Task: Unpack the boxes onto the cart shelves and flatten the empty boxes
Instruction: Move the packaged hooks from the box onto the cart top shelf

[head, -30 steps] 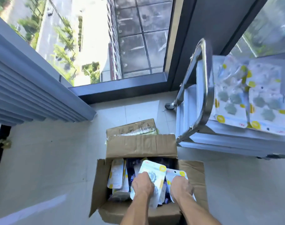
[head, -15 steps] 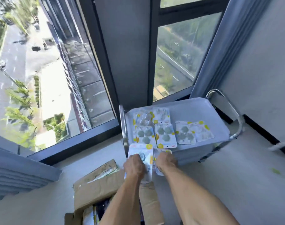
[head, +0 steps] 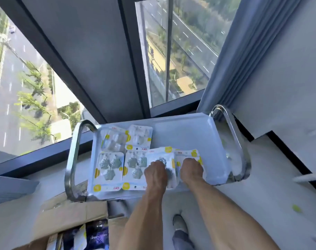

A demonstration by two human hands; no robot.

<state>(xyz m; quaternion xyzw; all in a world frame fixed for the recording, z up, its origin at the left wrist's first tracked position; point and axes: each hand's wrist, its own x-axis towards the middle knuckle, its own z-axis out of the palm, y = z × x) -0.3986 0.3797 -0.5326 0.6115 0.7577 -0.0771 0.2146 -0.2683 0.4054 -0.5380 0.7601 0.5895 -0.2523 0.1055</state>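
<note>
Head view: left hand (head: 156,173) gripping a white-and-yellow blister pack (head: 161,160), right hand (head: 191,170) gripping a second white-and-yellow pack (head: 188,154), both over the white plastic cart shelf (head: 186,134). Four packs at nine o'clock. Open brown cardboard box (head: 67,215) at seven o'clock.

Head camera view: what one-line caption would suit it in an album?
Both hands, left and right, lay blister packs on the cart's top shelf.
</note>
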